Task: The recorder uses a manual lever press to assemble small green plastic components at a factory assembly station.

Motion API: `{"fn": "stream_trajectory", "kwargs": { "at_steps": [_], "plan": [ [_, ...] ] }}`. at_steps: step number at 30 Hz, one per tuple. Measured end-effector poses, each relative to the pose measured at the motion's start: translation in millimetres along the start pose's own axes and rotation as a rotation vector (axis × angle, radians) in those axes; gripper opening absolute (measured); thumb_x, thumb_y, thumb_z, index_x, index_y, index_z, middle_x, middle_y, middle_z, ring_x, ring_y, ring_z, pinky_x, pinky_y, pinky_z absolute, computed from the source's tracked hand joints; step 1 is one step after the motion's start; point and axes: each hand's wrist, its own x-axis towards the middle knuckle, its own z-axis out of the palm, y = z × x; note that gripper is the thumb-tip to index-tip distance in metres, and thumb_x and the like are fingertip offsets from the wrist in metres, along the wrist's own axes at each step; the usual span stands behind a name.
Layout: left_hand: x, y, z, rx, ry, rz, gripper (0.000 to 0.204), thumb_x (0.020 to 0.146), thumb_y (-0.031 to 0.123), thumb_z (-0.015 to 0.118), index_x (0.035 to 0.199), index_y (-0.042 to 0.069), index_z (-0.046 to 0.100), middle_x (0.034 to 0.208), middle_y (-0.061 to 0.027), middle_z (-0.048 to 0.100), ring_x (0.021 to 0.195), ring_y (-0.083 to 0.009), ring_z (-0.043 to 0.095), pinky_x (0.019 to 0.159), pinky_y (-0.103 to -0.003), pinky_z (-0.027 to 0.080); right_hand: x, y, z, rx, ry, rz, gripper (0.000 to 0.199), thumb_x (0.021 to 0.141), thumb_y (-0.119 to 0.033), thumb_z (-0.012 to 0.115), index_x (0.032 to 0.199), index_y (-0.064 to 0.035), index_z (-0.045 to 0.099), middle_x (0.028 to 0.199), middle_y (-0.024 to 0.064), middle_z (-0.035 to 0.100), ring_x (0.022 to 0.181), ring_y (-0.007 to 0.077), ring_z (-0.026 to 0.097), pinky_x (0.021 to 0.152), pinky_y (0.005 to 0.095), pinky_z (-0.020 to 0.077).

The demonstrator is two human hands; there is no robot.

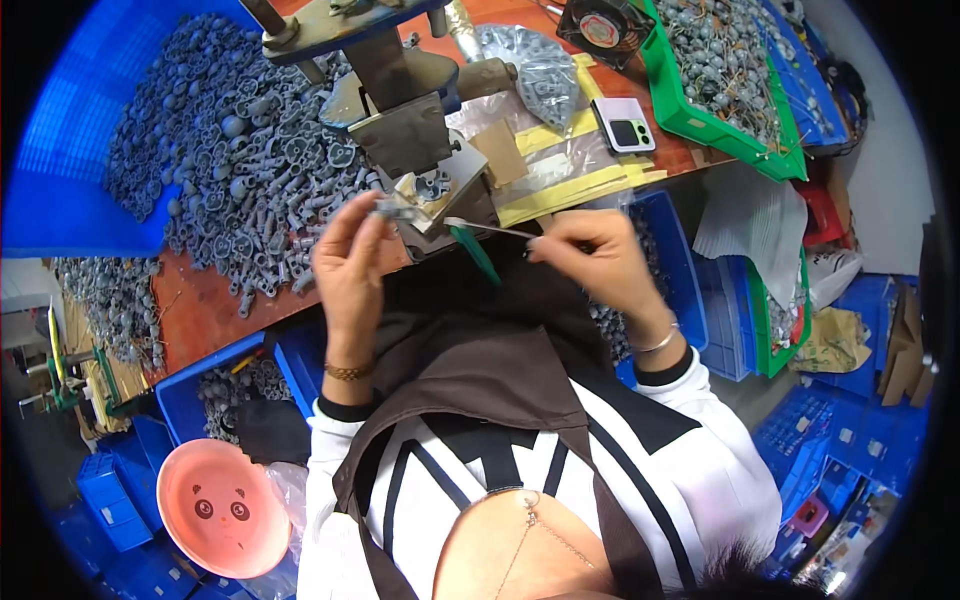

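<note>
My left hand (350, 250) is at the front of a metal bench press (405, 125). Its thumb and fingers pinch a small grey plastic part (396, 208) beside the press's fixture (424, 218). Another grey plastic piece (433, 184) sits on the press's base. To the right, my right hand (600, 258) is closed on one end of a thin, light rod-like piece (500, 230), whose exact kind I cannot make out. Its other end reaches the front edge of the press base. Below that end hangs a green strip (475, 254).
A large heap of grey plastic parts (250, 150) covers the table's left side, beside a blue bin (70, 140). Phone (622, 125), bagged parts (540, 75), small fan (602, 30) and green crate (668, 75) lie right. A pink basin (225, 510) stands lower left.
</note>
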Motion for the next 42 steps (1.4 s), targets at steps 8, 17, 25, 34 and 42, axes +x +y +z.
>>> {"fn": "stream_trajectory", "kwargs": {
  "at_steps": [8, 17, 25, 34, 42],
  "plan": [
    [-11.8, -8.4, 25.2, -0.061, -0.062, -0.007, 0.031, 0.091, 0.002, 0.061, 0.121, -0.002, 0.058, 0.112, -0.0086, 0.064, 0.086, -0.0106, 0.059, 0.075, -0.022, 0.048, 4.0, 4.5, 43.4, -0.095, 0.169, -0.148, 0.02, 0.078, -0.002, 0.066, 0.062, 0.0024, 0.054, 0.054, 0.0065, 0.048, 0.047, 0.0108, 0.043, 0.046, 0.0275, 0.0318],
    [-14.4, -2.9, 29.4, -0.045, -0.078, -0.019, 0.029, 0.09, 0.002, 0.062, 0.118, -0.003, 0.059, 0.11, -0.0093, 0.064, 0.084, -0.01, 0.057, 0.073, -0.023, 0.047, 8.2, 1.9, 46.3, -0.109, 0.148, -0.166, 0.017, 0.077, -0.002, 0.067, 0.064, 0.0027, 0.057, 0.055, 0.0071, 0.05, 0.048, 0.0111, 0.047, 0.046, 0.0275, 0.0339],
    [-24.6, 11.7, 46.4, 0.405, -0.335, 0.279, 0.021, 0.081, -0.007, 0.065, 0.102, -0.004, 0.067, 0.107, -0.0113, 0.065, 0.098, -0.0199, 0.059, 0.078, -0.029, 0.049, 22.5, 9.5, 46.7, 0.256, -0.113, 0.223, 0.021, 0.092, -0.016, 0.061, 0.077, -0.0017, 0.065, 0.063, 0.0017, 0.058, 0.052, 0.009, 0.05, 0.049, 0.0232, 0.0371],
    [-17.2, 10.1, 28.0, 0.372, 0.343, 0.428, 0.028, 0.088, 0.006, 0.065, 0.113, -0.005, 0.063, 0.123, -0.0157, 0.06, 0.117, -0.0262, 0.054, 0.1, -0.032, 0.04, 40.9, 43.9, 50.2, 0.318, 0.176, 0.069, 0.014, 0.096, -0.017, 0.057, 0.095, -0.0027, 0.057, 0.079, -0.0003, 0.058, 0.064, 0.0048, 0.052, 0.059, 0.0195, 0.0429],
    [-22.4, 14.4, 47.8, 1.081, -0.105, 0.528, 0.024, 0.077, 0.007, 0.075, 0.099, 0.001, 0.068, 0.09, -0.0082, 0.063, 0.08, -0.0193, 0.059, 0.076, -0.033, 0.047, 54.0, 34.1, 68.7, 0.427, -0.11, -0.018, 0.014, 0.092, -0.009, 0.061, 0.1, -0.0016, 0.053, 0.077, 0.0004, 0.06, 0.068, 0.0068, 0.058, 0.061, 0.0214, 0.0461]
  ]
}}
